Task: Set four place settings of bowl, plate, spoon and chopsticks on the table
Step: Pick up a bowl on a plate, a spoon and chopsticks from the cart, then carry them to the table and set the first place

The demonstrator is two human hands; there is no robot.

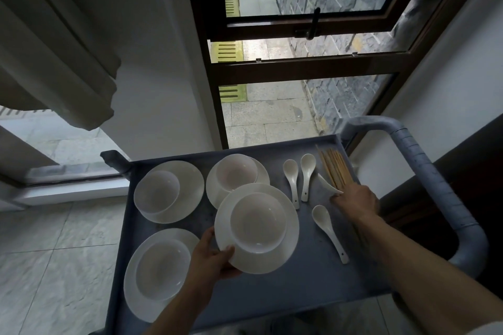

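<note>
My left hand (211, 255) grips the near-left rim of a white plate (288, 242) with a white bowl (257, 221) standing in it, lifted a little above the grey cart tray (285, 288). Three more bowl-on-plate sets sit on the tray: far left (168, 190), far middle (236, 174) and near left (160, 269). My right hand (356, 202) pinches a white spoon (328, 185) and covers the near ends of a bundle of wooden chopsticks (334, 168). Two spoons (292, 179) (307, 171) lie side by side; another spoon (328, 228) lies nearer me.
The cart's thick grey handle (435, 179) curves along the right side. Beyond the cart are a white wall, a dark-framed window (299, 68) and a hanging curtain (54, 49) at the left. Pale floor tiles lie left of the cart.
</note>
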